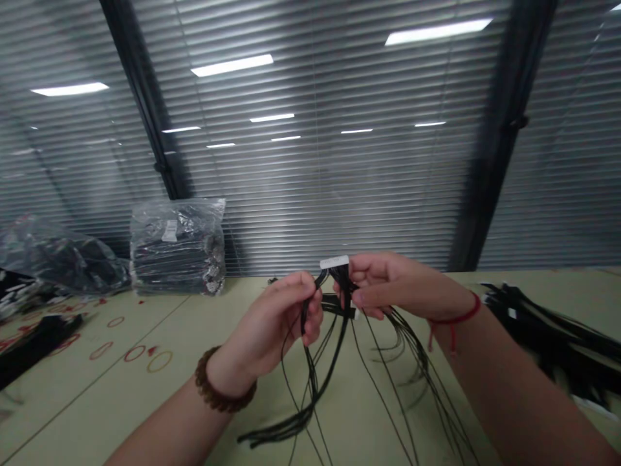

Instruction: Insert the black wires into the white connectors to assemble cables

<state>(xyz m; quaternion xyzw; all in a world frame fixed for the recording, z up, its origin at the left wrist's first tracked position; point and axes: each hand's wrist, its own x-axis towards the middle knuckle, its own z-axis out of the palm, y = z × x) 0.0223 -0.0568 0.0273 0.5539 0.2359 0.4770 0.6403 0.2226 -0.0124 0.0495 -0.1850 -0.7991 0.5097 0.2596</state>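
Both my hands hold a harness of thin black wires above a pale green table point(121, 401). My right hand point(388, 285), with a red string at the wrist, pinches the wires just below a small white connector point(334, 262). My left hand point(281, 323), with a brown bead bracelet, is closed on one black wire point(305, 317) that runs up toward the connector. The loose black wires point(339, 388) hang down and spread over the table between my forearms.
A clear plastic bag of black cable bundles point(178, 246) stands at the back left, with another bag point(58, 259) further left. A pile of black wire harnesses point(548, 336) lies at the right. Red rubber bands point(136, 353) are scattered on the left. Window blinds point(310, 162) rise behind the table.
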